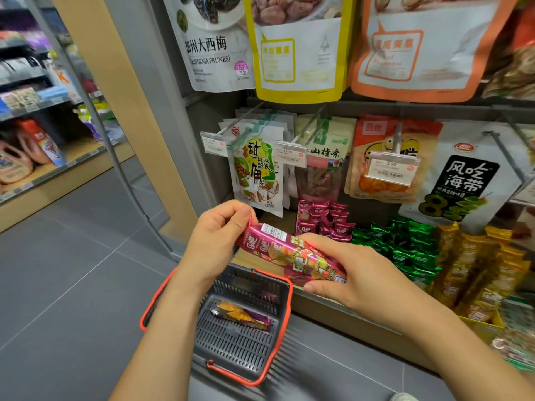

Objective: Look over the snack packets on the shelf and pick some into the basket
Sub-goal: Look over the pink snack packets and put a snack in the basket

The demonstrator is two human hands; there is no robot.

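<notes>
Above the basket (pixel 260 287) rim, left grip (pixel 214 241) and right grip (pixel 356 273) hold pink packet (pixel 289 253) ends.

1. Pink packet (pixel 292 256) above the basket (pixel 254 285): left end is under the left grip (pixel 220 230), lower edge and right end are behind the right grip (pixel 347 273). Print smeared.
2. Purple packet (pixel 240 314) inside the basket: label too blurred to read.
3. Basket: near wall motion-smeared, left wall hidden by the left forearm.
4. Price tag (pixel 392 167) up-right of the basket: small print illegible.
5. Yellow pouch (pixel 298 53) far above the basket: top cut by the frame edge.
6. Gold packets (pixel 474 270) right of the basket: blurred.
</notes>
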